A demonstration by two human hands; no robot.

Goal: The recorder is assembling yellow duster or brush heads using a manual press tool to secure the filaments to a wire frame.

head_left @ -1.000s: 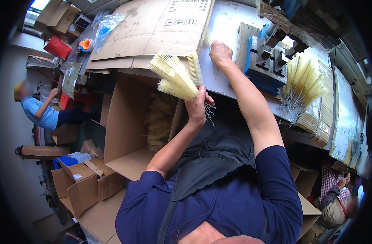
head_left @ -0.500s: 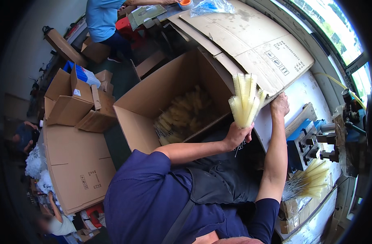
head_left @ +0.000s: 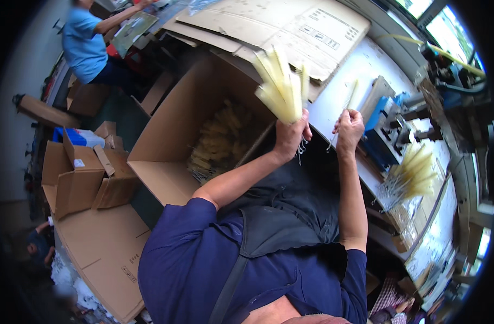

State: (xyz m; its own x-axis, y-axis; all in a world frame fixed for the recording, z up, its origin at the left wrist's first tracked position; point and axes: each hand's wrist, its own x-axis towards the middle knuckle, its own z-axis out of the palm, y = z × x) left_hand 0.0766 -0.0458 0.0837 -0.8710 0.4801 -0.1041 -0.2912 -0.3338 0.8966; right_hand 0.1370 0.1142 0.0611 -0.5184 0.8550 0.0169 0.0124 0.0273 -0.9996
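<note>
My left hand (head_left: 290,135) is shut on a fanned bundle of pale yellow brushes (head_left: 282,89) with thin wire stems, held upright over the edge of a large open cardboard box (head_left: 166,135). More yellow brushes (head_left: 220,146) lie piled inside that box. My right hand (head_left: 348,127) is just to the right, above the white workbench (head_left: 366,70). It pinches a single thin brush (head_left: 348,97) by its wire stem. The two hands are close together but do not touch.
A blue machine (head_left: 390,129) stands on the bench right of my right hand, with another heap of yellow brushes (head_left: 414,175) beyond it. Flat cardboard sheets (head_left: 290,27) lie behind the box. Small open boxes (head_left: 79,178) sit at left. A person in a blue shirt (head_left: 85,43) works at top left.
My right hand has lifted off the bench and now holds a single brush. My left hand still grips the bundle. The view has swung.
</note>
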